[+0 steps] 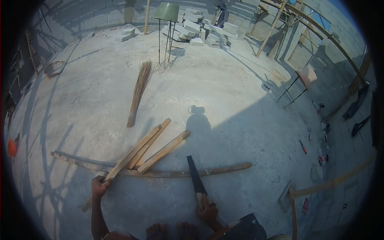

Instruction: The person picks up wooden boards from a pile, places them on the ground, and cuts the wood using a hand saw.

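Observation:
My left hand [99, 187] is closed round a long wooden batten [127, 161], low on its length. The batten slants up to the right, over a long pole [224, 169] lying across the floor. A second batten [149, 145] lies close along its right side. A shorter piece of wood [165, 152] rests with its near end by the pole. In my right hand [208, 211] is a handsaw [195, 175], gripped by its handle. Its dark blade points away from me, the tip reaching past the pole and apart from the battens.
A stick broom [140, 92] lies ahead on the concrete floor. Beyond it, a green bucket [167, 12] sits on a thin metal stand. Light blocks [192, 27] are piled at the back near a person [221, 17]. At right are an orange-handled tool [303, 147] and a wooden frame [332, 184].

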A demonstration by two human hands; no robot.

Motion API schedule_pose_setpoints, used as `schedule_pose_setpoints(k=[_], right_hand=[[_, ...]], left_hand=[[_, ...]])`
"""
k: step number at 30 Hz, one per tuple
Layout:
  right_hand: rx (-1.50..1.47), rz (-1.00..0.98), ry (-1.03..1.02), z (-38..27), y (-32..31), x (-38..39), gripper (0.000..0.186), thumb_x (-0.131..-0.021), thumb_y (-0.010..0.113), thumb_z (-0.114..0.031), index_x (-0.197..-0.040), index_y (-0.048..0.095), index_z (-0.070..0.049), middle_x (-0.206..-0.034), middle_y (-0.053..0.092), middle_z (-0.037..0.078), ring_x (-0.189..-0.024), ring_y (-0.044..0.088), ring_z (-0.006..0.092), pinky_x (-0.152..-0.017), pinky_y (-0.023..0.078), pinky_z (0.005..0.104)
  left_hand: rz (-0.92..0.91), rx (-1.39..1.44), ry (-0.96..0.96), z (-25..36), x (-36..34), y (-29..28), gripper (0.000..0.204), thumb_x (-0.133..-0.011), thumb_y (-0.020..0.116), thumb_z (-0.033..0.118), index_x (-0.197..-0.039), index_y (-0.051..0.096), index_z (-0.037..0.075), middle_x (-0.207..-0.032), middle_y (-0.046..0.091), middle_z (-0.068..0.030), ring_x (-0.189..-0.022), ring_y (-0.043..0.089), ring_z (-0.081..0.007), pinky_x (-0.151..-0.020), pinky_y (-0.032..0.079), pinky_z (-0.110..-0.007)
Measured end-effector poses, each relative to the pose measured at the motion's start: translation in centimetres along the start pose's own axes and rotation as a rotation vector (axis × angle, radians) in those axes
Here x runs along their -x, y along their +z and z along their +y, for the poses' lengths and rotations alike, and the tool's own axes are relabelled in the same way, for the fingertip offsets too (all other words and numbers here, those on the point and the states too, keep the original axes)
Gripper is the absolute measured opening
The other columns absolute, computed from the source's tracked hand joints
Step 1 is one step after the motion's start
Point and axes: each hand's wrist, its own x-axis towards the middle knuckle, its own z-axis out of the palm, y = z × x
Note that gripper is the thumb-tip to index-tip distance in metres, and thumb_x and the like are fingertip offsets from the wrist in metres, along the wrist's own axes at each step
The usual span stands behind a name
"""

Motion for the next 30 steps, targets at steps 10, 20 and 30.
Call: schedule_pose_setpoints(k=[10, 20, 30], right_hand=[[-0.181, -0.025, 0.115, -1.0, -1.9, -0.5, 0.072, -0.086, 0.075, -0.028, -0.153, 0.055, -0.010, -0.108, 0.076, 0.023, -0.085, 0.075, 0.0400, -0.083, 0.060, 0.0476], [-0.669, -0.213, 0.030, -8.8, -14.9, -7.3, 0.055, -0.096, 0.071, -0.016, -0.146, 0.058, 0.003, -0.110, 0.076, 0.015, -0.076, 0.067, 0.0117, -0.065, 0.052, 0.0273], [-0.479, -0.655, -0.197, -17.2, -27.3, -11.7, 0.055, -0.095, 0.074, -0.012, -0.146, 0.058, 0.003, -0.121, 0.076, 0.021, -0.105, 0.074, 0.0212, -0.093, 0.056, 0.0342]], left_hand=[[-0.244, 0.182, -0.226, -0.1, -1.2, -1.2, 0.054, -0.088, 0.076, 0.045, -0.095, 0.077, -0.008, -0.077, 0.071, -0.0085, -0.070, 0.064, -0.0165, -0.064, 0.047, -0.035], [-0.241, 0.082, -0.377, 2.7, -3.3, -3.6, 0.055, -0.086, 0.075, 0.045, -0.104, 0.080, -0.007, -0.070, 0.069, -0.0101, -0.060, 0.064, -0.0179, -0.057, 0.050, -0.036], [-0.279, 0.152, -0.345, -0.8, -2.7, -3.4, 0.056, -0.085, 0.071, 0.044, -0.122, 0.078, 0.002, -0.094, 0.078, -0.0166, -0.081, 0.072, -0.0257, -0.079, 0.055, -0.039]])
